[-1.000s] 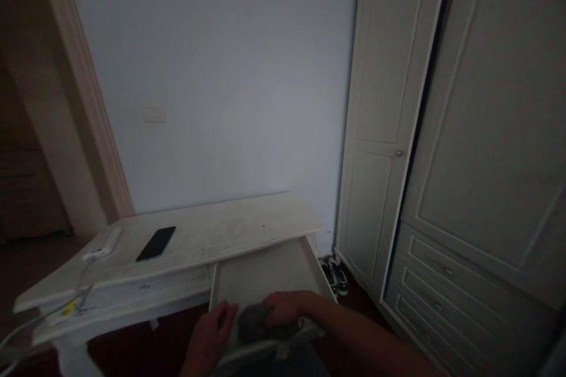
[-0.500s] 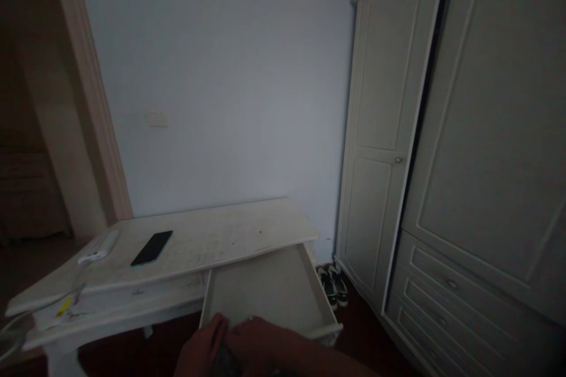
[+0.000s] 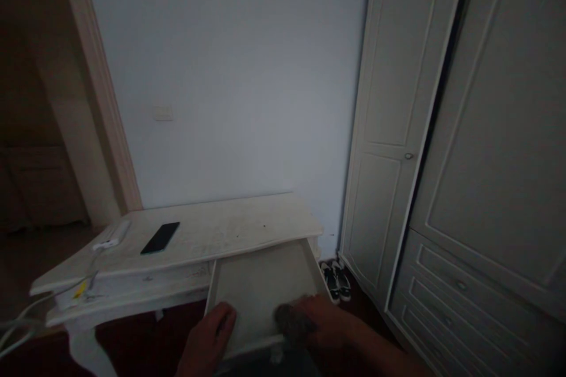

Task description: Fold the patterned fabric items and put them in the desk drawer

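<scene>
A white desk (image 3: 230,215) stands against the wall, its right drawer (image 3: 252,283) pulled out toward me with the pale bottom showing. My left hand (image 3: 210,336) is closed over the drawer's front left corner, thumb and fingers curled around the edge. At the right front of the drawer, my right hand (image 3: 321,321) grips a dark grey bunched cloth (image 3: 289,321). Motion blurs the cloth, and its lower part is hard to separate from the dark area below. The drawer's front knob (image 3: 276,354) shows between my hands.
A dark phone (image 3: 160,238) and a white power strip (image 3: 112,234) lie on the desk's left part, with a cable (image 3: 44,303) hanging off. Black and white shoes (image 3: 336,280) stand on the floor between desk and wardrobe (image 3: 389,129). A doorway opens at far left.
My hands were together at the drawer's front left; now they are apart. The right hand has moved right with the cloth, over the drawer. The view has shifted slightly.
</scene>
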